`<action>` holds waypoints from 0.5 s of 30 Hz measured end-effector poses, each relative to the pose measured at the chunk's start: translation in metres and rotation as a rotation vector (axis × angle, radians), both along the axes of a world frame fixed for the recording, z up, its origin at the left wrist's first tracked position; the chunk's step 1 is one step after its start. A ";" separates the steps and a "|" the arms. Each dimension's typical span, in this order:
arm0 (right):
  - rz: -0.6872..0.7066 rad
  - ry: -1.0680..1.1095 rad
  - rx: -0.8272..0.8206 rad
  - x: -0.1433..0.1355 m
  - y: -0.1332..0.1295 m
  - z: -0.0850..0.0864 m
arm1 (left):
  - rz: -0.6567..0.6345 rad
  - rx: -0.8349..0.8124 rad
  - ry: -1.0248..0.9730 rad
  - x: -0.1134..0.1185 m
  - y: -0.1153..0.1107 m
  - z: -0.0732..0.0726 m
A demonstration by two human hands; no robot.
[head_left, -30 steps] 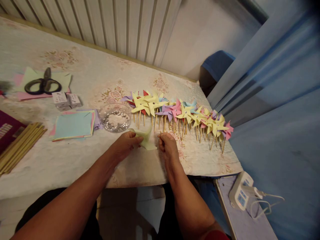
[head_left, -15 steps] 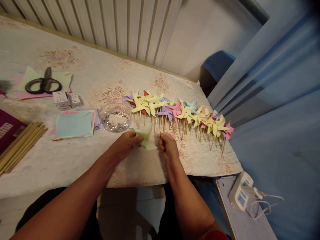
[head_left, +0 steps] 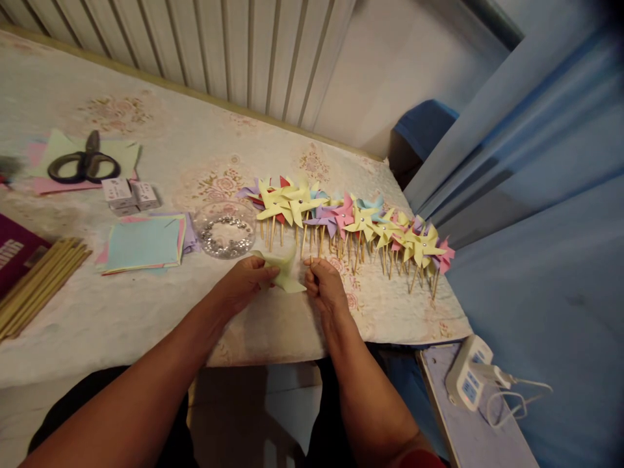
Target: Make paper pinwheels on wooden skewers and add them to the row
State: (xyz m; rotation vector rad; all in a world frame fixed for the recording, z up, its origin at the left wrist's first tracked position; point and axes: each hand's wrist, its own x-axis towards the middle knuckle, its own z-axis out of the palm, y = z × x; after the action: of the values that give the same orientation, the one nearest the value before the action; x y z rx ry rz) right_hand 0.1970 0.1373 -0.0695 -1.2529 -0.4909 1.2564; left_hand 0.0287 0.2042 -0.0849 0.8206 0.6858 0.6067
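My left hand pinches a pale green paper pinwheel with folded blades, held over the front part of the table. Just right of the paper, my right hand has thumb and forefinger closed together; whatever sits between them is too small to make out. Beyond my left hand lies a clear round dish with small shiny metal pieces in it. A row of finished paper pinwheels in yellow, pink, purple and blue, on wooden sticks, stretches behind my hands to the right.
On the left are a stack of coloured paper squares, small white boxes, scissors on more paper, and a bundle of wooden sticks. A power strip rests on a ledge at right, below a blue curtain.
My right hand has shifted slightly left, nearer the pale green paper. My left hand and the paper stay almost in place.
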 end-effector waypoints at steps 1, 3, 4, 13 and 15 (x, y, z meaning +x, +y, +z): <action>0.005 0.000 0.000 0.000 0.000 0.000 | -0.001 -0.004 0.003 0.000 0.000 0.001; 0.011 -0.004 0.002 0.000 -0.001 0.001 | -0.003 -0.009 0.004 0.000 0.000 0.002; 0.012 -0.008 0.001 -0.001 -0.001 0.001 | -0.003 -0.010 0.002 0.000 0.000 0.003; -0.002 -0.054 -0.011 -0.002 -0.002 0.004 | 0.005 0.011 -0.002 0.000 0.000 -0.002; -0.011 -0.052 -0.012 -0.002 -0.002 0.003 | 0.008 0.010 -0.002 -0.001 0.000 -0.001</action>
State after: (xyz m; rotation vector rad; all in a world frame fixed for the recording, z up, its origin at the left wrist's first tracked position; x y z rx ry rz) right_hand 0.1949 0.1357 -0.0664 -1.2994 -0.5135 1.2221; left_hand 0.0281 0.2041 -0.0857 0.8270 0.6852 0.6190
